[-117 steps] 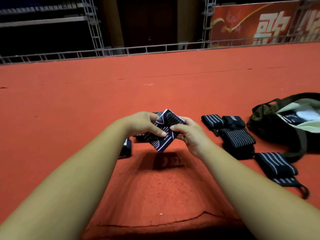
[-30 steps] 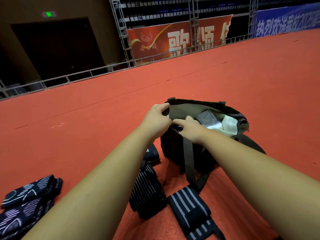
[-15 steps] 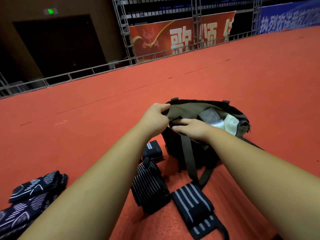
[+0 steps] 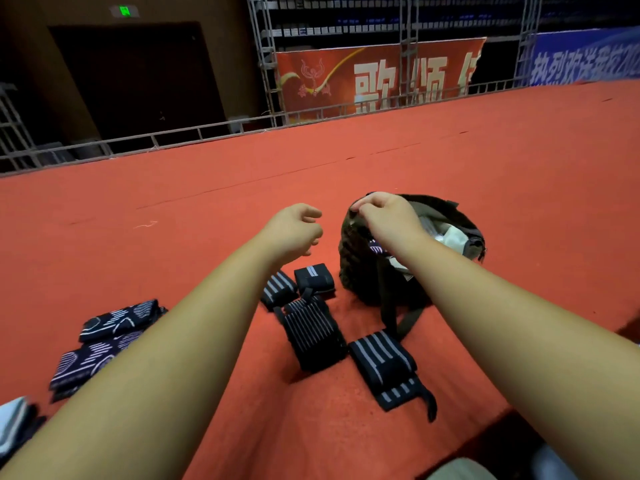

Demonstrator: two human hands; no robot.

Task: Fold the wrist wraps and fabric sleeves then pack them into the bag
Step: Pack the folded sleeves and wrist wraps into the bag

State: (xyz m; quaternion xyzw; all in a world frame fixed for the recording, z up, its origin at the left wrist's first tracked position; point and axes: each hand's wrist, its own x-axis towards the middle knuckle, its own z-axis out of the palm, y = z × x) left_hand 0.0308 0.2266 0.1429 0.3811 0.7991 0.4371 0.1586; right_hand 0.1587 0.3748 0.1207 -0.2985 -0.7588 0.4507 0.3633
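Note:
A dark olive bag (image 4: pixel 360 271) stands open on the red carpet, with white and patterned fabric inside. My right hand (image 4: pixel 384 213) pinches the bag's near rim at its left edge. My left hand (image 4: pixel 296 230) hovers to the left of the bag, fingers loosely curled and holding nothing. Several black striped wrist wraps lie folded in front of the bag: two small ones (image 4: pixel 313 279), a larger one (image 4: pixel 313 332) and another (image 4: pixel 384 363) with a loose strap. Dark patterned fabric sleeves (image 4: pixel 104 341) lie stacked at the left.
A white and dark fabric piece (image 4: pixel 14 420) shows at the lower left edge. The red carpet (image 4: pixel 346 161) stretches far behind the bag to a metal railing (image 4: pixel 173 133). A red banner (image 4: pixel 374 77) hangs on scaffolding beyond it.
Both hands came out of the bag's mouth, where they had put in the folded patterned sleeve. The left hand let go of the rim and drew left; the right hand rose to the rim.

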